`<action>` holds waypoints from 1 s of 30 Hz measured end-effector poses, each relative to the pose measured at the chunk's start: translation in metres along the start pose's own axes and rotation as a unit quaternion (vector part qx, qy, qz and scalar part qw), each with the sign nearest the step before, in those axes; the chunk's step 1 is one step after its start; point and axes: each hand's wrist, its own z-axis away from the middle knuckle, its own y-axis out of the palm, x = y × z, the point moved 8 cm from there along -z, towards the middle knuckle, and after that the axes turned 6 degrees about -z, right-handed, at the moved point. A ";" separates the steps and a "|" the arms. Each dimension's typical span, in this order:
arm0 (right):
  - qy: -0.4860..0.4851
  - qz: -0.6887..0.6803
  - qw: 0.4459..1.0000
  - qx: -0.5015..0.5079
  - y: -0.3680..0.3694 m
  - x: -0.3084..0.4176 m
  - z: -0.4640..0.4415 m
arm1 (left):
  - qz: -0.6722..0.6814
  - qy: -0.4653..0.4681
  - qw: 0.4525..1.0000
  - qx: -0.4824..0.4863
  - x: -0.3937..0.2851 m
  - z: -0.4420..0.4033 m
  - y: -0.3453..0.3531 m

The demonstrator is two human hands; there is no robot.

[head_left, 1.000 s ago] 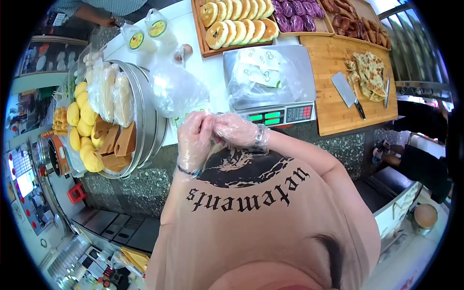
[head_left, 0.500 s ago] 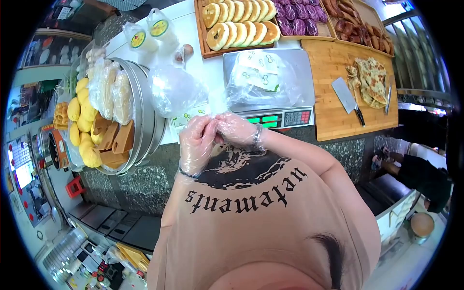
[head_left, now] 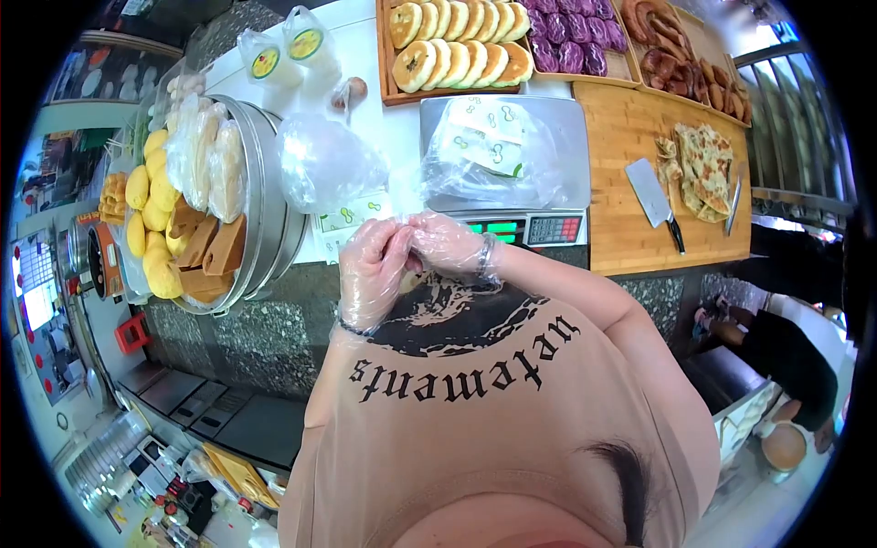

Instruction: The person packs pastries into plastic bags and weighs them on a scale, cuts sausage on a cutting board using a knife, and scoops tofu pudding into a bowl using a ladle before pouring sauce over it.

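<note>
Counter (head_left: 361, 55), white at left and centre, is spanning the far side of the view and carrying the following.

Left end: one round metal steamer (head_left: 267, 183), holding yellow buns (head_left: 157, 196), brown cake slices (head_left: 222, 248) and pale rolls in clear plastic (head_left: 226, 173).

Far left part: two lidded cups (head_left: 306, 46), standing in clear bags; one small brownish round item (head_left: 354, 89), lying nearby in plastic.

Far edge, left to right: one wooden tray of browned buns (head_left: 461, 64); one tray of purple pieces (head_left: 571, 36); one tray of glossy brown pieces (head_left: 667, 68).

Centre: one digital scale (head_left: 575, 173), showing green digits and bearing a clear plastic bag (head_left: 539, 173) with printed paper (head_left: 493, 151). To its left, one puffed clear bag (head_left: 324, 164) is resting beside the steamer, with printed sheets (head_left: 361, 212) lying by the near edge.

Right end: one wooden cutting board (head_left: 630, 247), supporting a cleaver (head_left: 650, 194), flatbread (head_left: 705, 173) and a slim metal tool (head_left: 734, 205).

Near edge, centre: left hand (head_left: 373, 274) and right hand (head_left: 446, 245), both in clear plastic gloves, are meeting before a tan printed shirt (head_left: 457, 411). The fingers of both are curling closed and pressing together; whatever they are pinching is hidden. Both bags are lying just beyond.
</note>
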 end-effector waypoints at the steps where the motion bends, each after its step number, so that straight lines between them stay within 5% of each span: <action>1: 0.002 -0.014 1.000 0.005 0.000 -0.001 0.001 | 0.000 0.001 1.000 -0.001 -0.001 0.001 0.001; 9: 0.013 -0.104 0.994 -0.004 -0.006 -0.004 0.002 | -0.025 -0.006 0.999 -0.042 0.009 0.009 0.005; 12: 0.064 -0.131 0.989 -0.038 -0.013 -0.001 0.002 | 0.118 0.026 0.985 -0.125 0.021 0.015 -0.002; 16: 0.108 -0.180 0.975 -0.069 -0.019 -0.010 0.003 | 0.205 -0.097 0.962 -0.153 0.056 0.025 -0.013; 20: 0.080 -0.266 0.960 -0.021 -0.013 -0.004 -0.002 | 0.125 -0.178 0.971 -0.099 0.092 0.033 -0.006; 22: 0.126 -0.088 0.988 0.025 -0.008 -0.010 -0.003 | 0.107 -0.046 0.989 -0.091 0.075 0.019 0.001; 24: 0.124 -0.112 0.985 0.043 -0.002 -0.002 -0.002 | 0.233 -0.065 0.967 -0.085 0.072 0.018 -0.004; 26: 0.124 -0.137 0.981 0.060 0.002 0.014 -0.001 | -0.075 0.060 0.995 -0.020 0.047 0.008 -0.010; 27: 0.134 -0.134 0.979 0.072 0.003 0.023 0.001 | 0.028 0.017 0.996 0.089 0.052 0.006 0.000; 30: 0.163 -0.063 0.983 0.059 -0.003 0.049 0.007 | 0.035 0.007 0.988 0.149 0.067 -0.008 -0.006</action>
